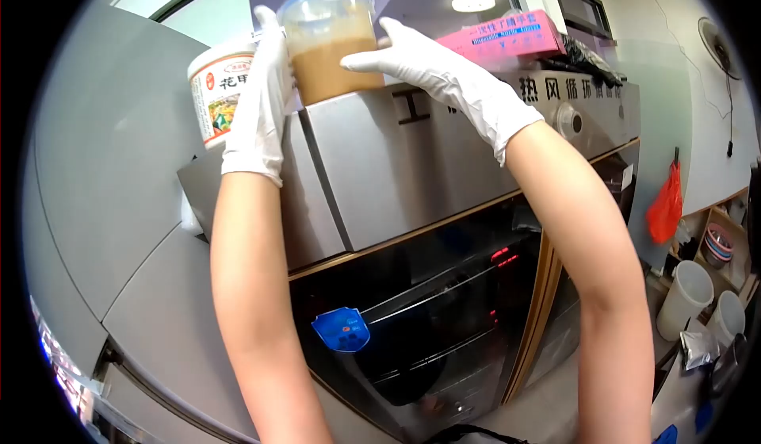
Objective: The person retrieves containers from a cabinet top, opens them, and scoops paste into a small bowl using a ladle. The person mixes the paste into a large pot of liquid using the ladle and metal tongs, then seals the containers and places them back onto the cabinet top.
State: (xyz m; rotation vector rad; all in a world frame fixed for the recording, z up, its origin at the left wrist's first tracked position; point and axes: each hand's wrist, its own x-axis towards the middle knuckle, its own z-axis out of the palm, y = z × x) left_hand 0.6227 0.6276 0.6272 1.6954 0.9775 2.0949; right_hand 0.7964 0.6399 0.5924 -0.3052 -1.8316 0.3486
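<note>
Upper centre of frame: left hand (268, 95) and right hand (420, 57) hold tub (329, 67), fingers clamped on opposite sides. Bucket (208, 103) upper left, beside left hand.

The left hand (265, 99) covers the right part of the label on the white paper bucket (212, 99), at the top left corner of the steel cabinet (412, 182). Most fingers of the right hand (420, 59) are out of sight; its glove hides lettering midway along the cabinet's front. Whether the clear plastic tub (333, 51) touches the cabinet's top edge cannot be told. The red display marks (501, 257) and the blue sticker's (341, 330) print are unreadable. The bottom edge cuts off both forearms (250, 285).
</note>
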